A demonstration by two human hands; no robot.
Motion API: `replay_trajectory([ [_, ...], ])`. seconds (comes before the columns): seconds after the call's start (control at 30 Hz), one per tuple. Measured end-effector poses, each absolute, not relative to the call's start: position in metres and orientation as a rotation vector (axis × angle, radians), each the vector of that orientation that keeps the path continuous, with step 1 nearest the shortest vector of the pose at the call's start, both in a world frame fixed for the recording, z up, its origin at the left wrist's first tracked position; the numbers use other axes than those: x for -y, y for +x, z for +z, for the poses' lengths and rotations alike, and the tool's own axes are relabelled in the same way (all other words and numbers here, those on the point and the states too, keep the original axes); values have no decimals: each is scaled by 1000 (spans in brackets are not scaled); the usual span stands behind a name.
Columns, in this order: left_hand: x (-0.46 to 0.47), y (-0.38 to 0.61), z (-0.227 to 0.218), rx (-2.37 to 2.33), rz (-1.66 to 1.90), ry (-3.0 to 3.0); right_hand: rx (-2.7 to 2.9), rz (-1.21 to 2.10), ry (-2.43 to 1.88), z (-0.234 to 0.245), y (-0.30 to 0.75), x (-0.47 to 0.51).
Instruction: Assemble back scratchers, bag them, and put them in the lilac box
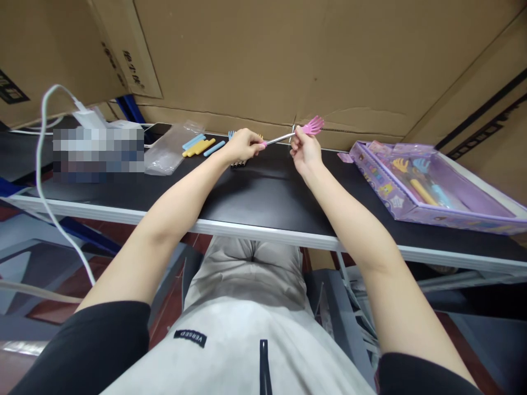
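Observation:
Both my hands hold a pink hand-shaped scratcher (312,126) with a thin metal rod above the black table (263,197). My left hand (242,145) is closed around the pink grip end of the rod. My right hand (305,148) pinches the rod just below the pink claw head, which points right toward the cardboard. Under my left hand, dark and blue pieces lie on the table, mostly hidden.
Blue and yellow handle pieces (200,146) lie beside a clear plastic bag (168,149) at the back left. A purple toy box (428,184) with more scratchers sits at the right. Cardboard sheets (288,60) wall the back. A white cable (45,164) hangs left.

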State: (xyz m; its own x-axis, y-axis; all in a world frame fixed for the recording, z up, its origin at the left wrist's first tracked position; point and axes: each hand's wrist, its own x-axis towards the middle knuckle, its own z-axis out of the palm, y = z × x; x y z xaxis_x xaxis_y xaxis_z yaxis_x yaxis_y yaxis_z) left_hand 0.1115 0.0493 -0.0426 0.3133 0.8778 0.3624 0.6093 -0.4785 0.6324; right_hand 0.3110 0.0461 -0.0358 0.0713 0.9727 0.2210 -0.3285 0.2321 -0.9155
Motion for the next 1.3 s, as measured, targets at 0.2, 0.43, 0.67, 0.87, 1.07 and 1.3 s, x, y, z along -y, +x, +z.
replay_trajectory([
  [0.2,-50,89,-34,-1291,923,2137,1160,1171,-997,-41,327,-55],
  [0.43,-58,64,-32,-1316,856,2124,1229,1286,-1064,-39,327,-50],
  [0.67,-61,34,-31,-1471,897,2020,1080,1224,-1158,-22,365,-60],
  [0.87,-59,34,-27,-1515,940,1994,1119,1109,-1177,-16,391,-76],
  [1.07,-69,6,-35,-1626,937,1987,832,1077,-1214,-7,407,-65],
  [1.3,-73,-5,-38,-1633,927,2006,861,891,-1304,-11,428,-71],
])
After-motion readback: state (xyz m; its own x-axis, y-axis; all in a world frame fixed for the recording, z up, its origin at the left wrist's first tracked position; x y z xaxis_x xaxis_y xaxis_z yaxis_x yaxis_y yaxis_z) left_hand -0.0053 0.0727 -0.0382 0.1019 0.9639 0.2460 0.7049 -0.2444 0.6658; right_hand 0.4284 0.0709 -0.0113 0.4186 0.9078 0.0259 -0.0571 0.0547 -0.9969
